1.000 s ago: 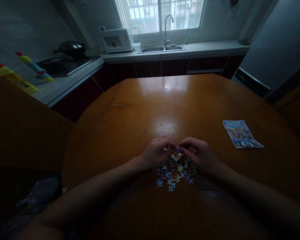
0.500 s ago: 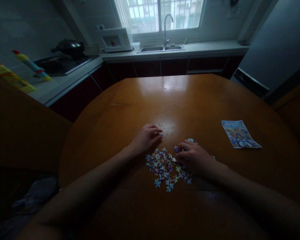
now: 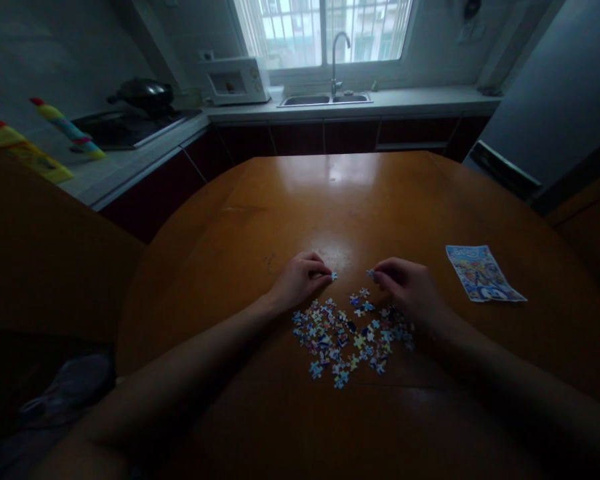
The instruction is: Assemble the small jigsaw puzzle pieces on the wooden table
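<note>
Several small colourful puzzle pieces [image 3: 347,337] lie in a loose heap on the round wooden table [image 3: 360,200]. My left hand [image 3: 300,280] rests beyond the heap's left side, fingers pinched on one small piece [image 3: 333,275] at the tabletop. My right hand [image 3: 407,287] is over the heap's far right side, fingertips closed on another small piece [image 3: 370,273]. The two held pieces sit a short gap apart, just beyond the heap.
A printed puzzle picture sheet [image 3: 483,273] lies on the table to the right. Behind the table runs a counter with a sink and tap [image 3: 330,97], a microwave [image 3: 235,80], a wok on a stove [image 3: 143,97] and bottles [image 3: 67,130].
A second ago both hands met over the heap. The left hand then moved out beyond it with a piece, and the right hand has now moved forward from the heap holding a piece.
</note>
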`<state>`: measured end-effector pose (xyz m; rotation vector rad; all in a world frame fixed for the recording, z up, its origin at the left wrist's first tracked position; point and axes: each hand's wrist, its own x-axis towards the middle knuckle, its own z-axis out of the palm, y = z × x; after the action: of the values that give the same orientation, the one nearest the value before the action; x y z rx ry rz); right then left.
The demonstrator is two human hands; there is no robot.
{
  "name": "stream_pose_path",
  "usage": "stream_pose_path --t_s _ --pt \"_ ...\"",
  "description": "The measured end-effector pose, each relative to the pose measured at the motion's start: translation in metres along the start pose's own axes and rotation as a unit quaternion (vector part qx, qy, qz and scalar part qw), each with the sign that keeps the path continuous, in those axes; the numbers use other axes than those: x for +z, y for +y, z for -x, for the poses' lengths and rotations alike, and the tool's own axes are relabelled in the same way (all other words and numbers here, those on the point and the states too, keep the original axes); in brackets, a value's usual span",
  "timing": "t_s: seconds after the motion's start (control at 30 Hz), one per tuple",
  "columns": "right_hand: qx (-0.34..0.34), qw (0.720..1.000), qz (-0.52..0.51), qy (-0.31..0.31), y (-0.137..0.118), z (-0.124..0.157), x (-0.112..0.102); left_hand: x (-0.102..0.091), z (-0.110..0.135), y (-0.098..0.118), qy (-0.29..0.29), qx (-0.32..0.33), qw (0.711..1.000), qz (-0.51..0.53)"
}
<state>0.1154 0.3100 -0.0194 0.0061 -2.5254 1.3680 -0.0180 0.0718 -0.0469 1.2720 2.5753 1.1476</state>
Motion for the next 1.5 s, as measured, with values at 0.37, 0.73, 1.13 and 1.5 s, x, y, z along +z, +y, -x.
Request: stream_pose_path --t_s 0.37,0.73,1.13,1.5 --pt "-0.009 0.989 0.026 -0.143 0.012 -0.057 0.032 0.002 0.000 -0.001 0.005 0.003 1.000 -0.004" --pt "0.005 0.985 0.052 -0.164 0.012 -0.064 0.043 0.003 0.001 -0.002 0.003 0.010 1.000 -0.009" --pt "0.010 0.985 0.073 -0.155 0.007 -0.063 0.046 0.001 0.002 0.001 -0.001 0.025 0.999 -0.021" --pt "0.008 0.990 0.108 -0.091 0.005 -0.056 0.049 0.002 0.002 -0.001 0.005 0.038 0.998 -0.041"
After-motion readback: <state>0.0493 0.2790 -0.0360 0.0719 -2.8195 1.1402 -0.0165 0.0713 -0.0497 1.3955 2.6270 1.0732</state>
